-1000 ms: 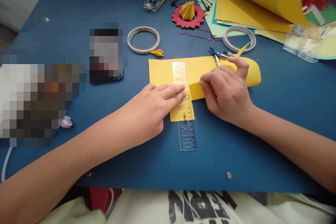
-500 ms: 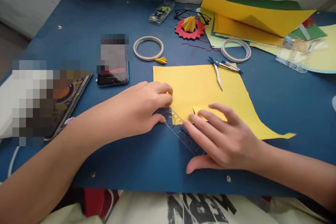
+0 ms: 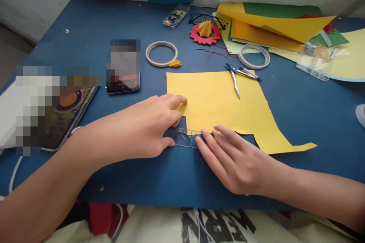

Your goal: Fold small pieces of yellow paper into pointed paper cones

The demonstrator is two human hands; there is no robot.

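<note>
A yellow sheet of paper (image 3: 219,98) with stepped cut edges lies on the blue table. Along its lower cut edge sits a clear plastic ruler (image 3: 182,138) with a protractor marking and a wavy lower side. My left hand (image 3: 154,125) rests at the ruler's left end, thumb beside its lower edge, index finger stretched onto the paper and the other fingers partly curled. Stretched out, the fingers of my right hand (image 3: 236,159) lie on the ruler's right part and the paper's edge, covering that end. A drawing compass (image 3: 236,76) lies spread on the paper's upper right.
Behind the paper are two tape rolls (image 3: 161,54) (image 3: 254,56), a yellow folded scrap (image 3: 175,63), a red and yellow paper ornament (image 3: 205,33), glasses (image 3: 196,16) and a clear case (image 3: 176,16). Phone (image 3: 124,83) and tablet (image 3: 71,114) lie left; coloured sheets (image 3: 268,34) lie back right.
The ruler has turned from a slant to nearly level along the paper's lower edge. My right hand has shifted slightly, its fingers closer together. A loose-looking flap near it no longer shows.
</note>
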